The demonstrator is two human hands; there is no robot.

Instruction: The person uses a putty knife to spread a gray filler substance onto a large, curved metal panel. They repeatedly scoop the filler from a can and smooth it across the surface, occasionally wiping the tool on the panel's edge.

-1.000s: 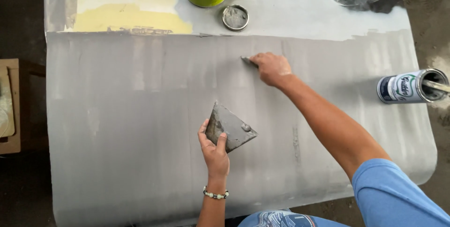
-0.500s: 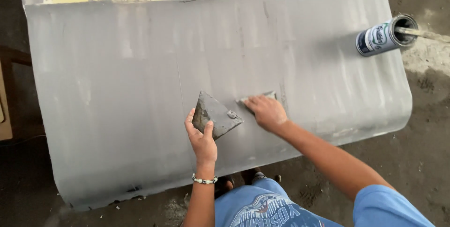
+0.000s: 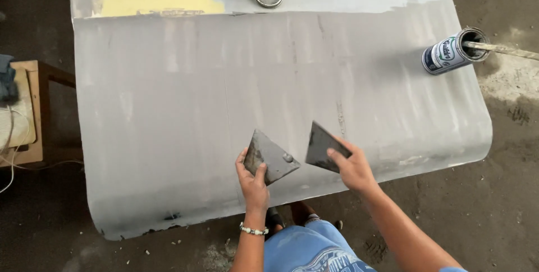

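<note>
Low in the middle of the frame, the left hand keeps its grip on a triangular grey scraper held above the grey panel. Just right of it, the right hand, which half a second ago pressed its own scraper blade to the panel, has lifted it clear. Both hands are clamped on blades, close but apart, so spreading pauses while filler likely passes between them.

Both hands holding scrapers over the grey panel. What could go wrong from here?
1. The left hand and right hand hold filler-caked scrapers close together; lumps may drop onto the panel.
2. The can lies on its side near the edge with a stick in it; it might roll or spill.
</note>
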